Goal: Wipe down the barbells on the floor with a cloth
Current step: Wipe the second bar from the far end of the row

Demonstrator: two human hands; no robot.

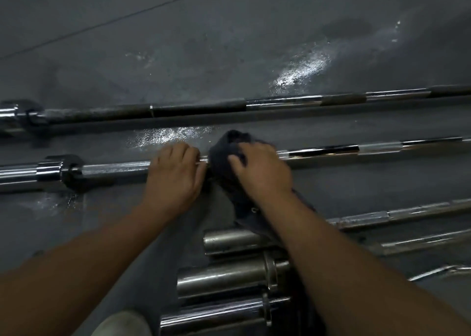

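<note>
The middle barbell (114, 168) runs off both side edges — part of its shaft hidden beneath the cloth (224, 162).

Dark grey floor (229, 42) with pale shiny patches, several chrome barbells (114, 167) side by side across it

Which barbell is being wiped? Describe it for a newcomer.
Barbells lie on the grey floor. Take the second barbell from the far side. Only it has the left hand gripping its shaft and the right hand holding a dark cloth on it.
</note>
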